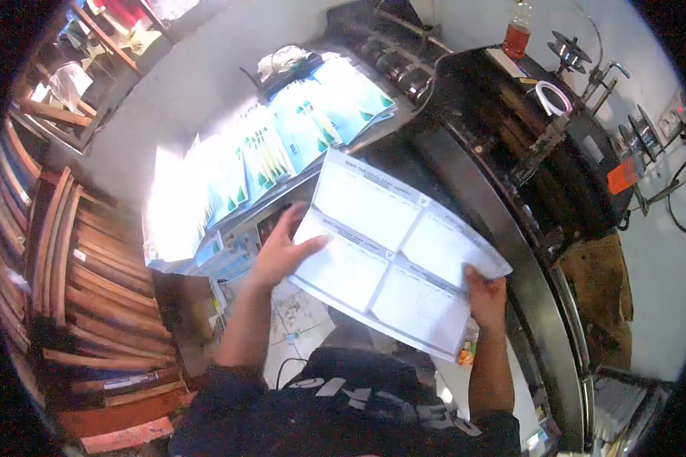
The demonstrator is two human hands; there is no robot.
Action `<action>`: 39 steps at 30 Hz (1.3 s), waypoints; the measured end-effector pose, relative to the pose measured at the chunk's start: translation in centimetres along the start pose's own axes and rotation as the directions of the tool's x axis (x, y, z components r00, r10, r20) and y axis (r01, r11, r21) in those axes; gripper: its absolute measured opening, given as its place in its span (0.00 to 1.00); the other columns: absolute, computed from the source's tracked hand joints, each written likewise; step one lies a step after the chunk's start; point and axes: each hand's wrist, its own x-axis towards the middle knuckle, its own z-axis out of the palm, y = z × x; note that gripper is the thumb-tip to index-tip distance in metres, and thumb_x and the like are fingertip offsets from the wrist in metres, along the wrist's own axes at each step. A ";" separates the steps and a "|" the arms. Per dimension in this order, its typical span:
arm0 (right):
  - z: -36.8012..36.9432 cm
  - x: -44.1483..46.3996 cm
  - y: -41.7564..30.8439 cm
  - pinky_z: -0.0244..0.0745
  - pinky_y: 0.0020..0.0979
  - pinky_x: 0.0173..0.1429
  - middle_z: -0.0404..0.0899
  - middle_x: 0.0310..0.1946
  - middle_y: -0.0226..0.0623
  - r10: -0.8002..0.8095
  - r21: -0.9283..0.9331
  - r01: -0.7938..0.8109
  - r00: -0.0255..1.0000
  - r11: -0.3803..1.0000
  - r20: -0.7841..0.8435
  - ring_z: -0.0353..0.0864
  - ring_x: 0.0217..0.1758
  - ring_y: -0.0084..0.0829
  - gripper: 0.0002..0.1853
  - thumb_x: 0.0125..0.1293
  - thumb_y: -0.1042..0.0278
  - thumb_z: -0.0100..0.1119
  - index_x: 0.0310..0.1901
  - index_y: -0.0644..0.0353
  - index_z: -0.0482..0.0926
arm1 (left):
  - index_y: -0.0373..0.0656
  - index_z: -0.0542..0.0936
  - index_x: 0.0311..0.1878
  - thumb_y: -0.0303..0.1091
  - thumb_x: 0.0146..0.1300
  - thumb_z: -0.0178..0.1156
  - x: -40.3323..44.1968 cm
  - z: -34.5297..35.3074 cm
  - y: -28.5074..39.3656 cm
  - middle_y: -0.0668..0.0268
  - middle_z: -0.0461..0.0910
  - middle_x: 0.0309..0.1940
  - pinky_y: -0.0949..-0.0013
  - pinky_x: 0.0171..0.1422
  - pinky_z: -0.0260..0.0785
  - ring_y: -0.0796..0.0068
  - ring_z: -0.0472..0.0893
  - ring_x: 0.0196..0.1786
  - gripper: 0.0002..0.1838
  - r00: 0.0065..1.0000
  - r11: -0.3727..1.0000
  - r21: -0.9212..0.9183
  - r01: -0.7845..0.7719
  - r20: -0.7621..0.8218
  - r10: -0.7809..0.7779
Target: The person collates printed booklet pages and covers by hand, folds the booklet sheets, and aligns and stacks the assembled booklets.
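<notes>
A large white printed sheet [358,251] is stretched between my two hands, tilted, with grey header bands dividing it into blocks of text. At its left edge, my left hand [280,247] has the thumb over the paper and the forefinger spread out along the edge; the other fingers are mostly hidden. My right hand [486,295] pinches the right edge, thumb on top and fingers underneath. Beyond the sheet, stacks of blue and white printed covers [282,137] lie in rows on a ledge.
A large dark machine [511,129] stands at the right, with a bottle of reddish liquid [517,34] and a white ring [552,99] on top. Wooden frames [107,259] fill a rack at the left. Light floor tiles [297,312] show below the sheet.
</notes>
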 end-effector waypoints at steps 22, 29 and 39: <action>17.6 -2.3 -5.1 0.72 0.32 0.57 0.80 0.48 0.37 -0.101 -0.005 0.101 0.995 0.995 -0.012 0.79 0.50 0.29 0.23 0.59 0.70 0.68 0.55 0.65 0.74 | 0.32 0.70 0.63 0.33 0.60 0.64 -0.3 -20.0 -9.7 0.57 0.78 0.56 0.65 0.61 0.69 0.68 0.78 0.55 0.29 0.814 0.585 -0.698 0.413 0.571 0.108; 19.1 -3.0 -7.7 0.73 0.31 0.55 0.82 0.46 0.39 -0.040 0.011 0.039 0.998 0.999 0.046 0.80 0.48 0.29 0.24 0.58 0.66 0.71 0.53 0.67 0.76 | 0.29 0.68 0.64 0.35 0.62 0.61 -0.4 -20.9 -11.2 0.53 0.77 0.55 0.65 0.60 0.69 0.65 0.78 0.56 0.30 0.834 0.517 -0.707 0.483 0.550 -0.027; 21.1 -2.8 -11.7 0.74 0.33 0.56 0.83 0.45 0.43 0.013 0.177 -0.012 1.000 0.984 -0.004 0.82 0.47 0.31 0.22 0.57 0.71 0.69 0.53 0.68 0.76 | 0.28 0.67 0.63 0.38 0.64 0.61 -2.2 -22.0 -10.0 0.55 0.79 0.49 0.69 0.54 0.73 0.67 0.81 0.48 0.30 0.954 0.477 -0.829 0.293 0.285 -0.092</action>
